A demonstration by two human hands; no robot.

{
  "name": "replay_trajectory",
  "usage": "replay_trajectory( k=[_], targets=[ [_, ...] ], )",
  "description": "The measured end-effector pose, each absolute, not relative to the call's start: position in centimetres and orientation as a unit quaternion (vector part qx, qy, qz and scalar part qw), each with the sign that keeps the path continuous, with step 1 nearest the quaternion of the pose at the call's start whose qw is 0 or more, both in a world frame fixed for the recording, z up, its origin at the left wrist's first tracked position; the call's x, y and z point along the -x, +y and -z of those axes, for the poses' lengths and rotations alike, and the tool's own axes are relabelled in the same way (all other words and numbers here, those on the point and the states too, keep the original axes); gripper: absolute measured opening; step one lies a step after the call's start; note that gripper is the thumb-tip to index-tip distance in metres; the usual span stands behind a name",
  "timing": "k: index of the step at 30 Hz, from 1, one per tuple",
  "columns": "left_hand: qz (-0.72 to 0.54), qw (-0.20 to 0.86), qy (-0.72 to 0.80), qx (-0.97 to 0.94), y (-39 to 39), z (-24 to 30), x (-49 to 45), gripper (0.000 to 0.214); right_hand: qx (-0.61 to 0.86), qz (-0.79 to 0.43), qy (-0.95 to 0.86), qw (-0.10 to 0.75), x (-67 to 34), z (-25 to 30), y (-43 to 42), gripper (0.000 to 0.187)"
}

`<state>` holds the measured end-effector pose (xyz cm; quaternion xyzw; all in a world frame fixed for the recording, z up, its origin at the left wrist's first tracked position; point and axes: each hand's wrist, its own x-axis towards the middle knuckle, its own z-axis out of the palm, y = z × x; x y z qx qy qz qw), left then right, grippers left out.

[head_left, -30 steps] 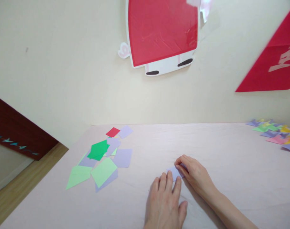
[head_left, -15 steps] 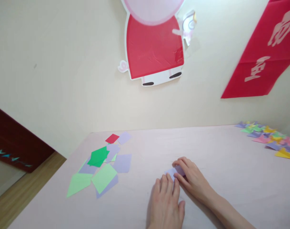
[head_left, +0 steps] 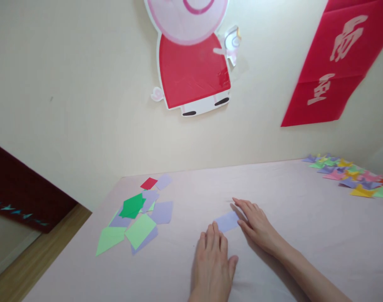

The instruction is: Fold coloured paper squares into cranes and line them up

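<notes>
A small lilac paper piece (head_left: pixel 226 221) lies flat on the pale pink table (head_left: pixel 288 235) between my hands. My left hand (head_left: pixel 212 262) rests palm down in front of it, fingers stretched out, fingertips touching its near left corner. My right hand (head_left: pixel 257 224) lies flat along its right edge, fingers extended and open, pressing on the table beside the paper.
Loose paper squares (head_left: pixel 137 214) in green, lilac and red lie scattered at the left of the table. Several folded coloured paper shapes (head_left: pixel 351 176) sit at the far right. A cartoon cut-out (head_left: pixel 193 71) and a red banner (head_left: pixel 329 71) hang on the wall behind.
My right hand has uncurled from on top of the lilac paper and now lies flat beside it, so more paper shows. The view has tilted upward and shifted.
</notes>
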<state>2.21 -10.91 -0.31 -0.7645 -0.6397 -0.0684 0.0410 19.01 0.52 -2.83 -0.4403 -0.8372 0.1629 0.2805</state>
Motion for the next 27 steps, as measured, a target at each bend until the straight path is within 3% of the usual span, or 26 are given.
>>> replay_trajectory(
  k=[4, 10, 15, 22, 27],
  targets=[
    [0.074, 0.047, -0.660, 0.746, -11.7, 0.4, -2.0, 0.055, 0.441, -0.192, -0.821, 0.308, -19.6, 2.8, 0.6, 0.055],
    [0.125, 0.051, -0.702, 0.699, -12.2, 1.0, -0.9, 0.048, 0.420, -0.251, -0.807, 0.330, -19.7, 1.3, 0.0, 0.037],
    [0.189, 0.000, -0.703, 0.686, -9.6, -0.6, -1.9, 0.066, 0.409, -0.215, -0.839, 0.286, -19.1, 0.8, -0.6, 0.044],
    [0.273, -0.080, -0.690, 0.666, -6.9, -1.4, -2.6, 0.027, 0.405, -0.234, -0.833, 0.295, -19.1, 0.7, -0.6, 0.037],
    [0.295, -0.095, -0.688, 0.657, -7.0, -0.8, -2.6, 0.028, 0.367, -0.274, -0.835, 0.305, -18.8, 0.6, -0.2, 0.047]
  ],
)
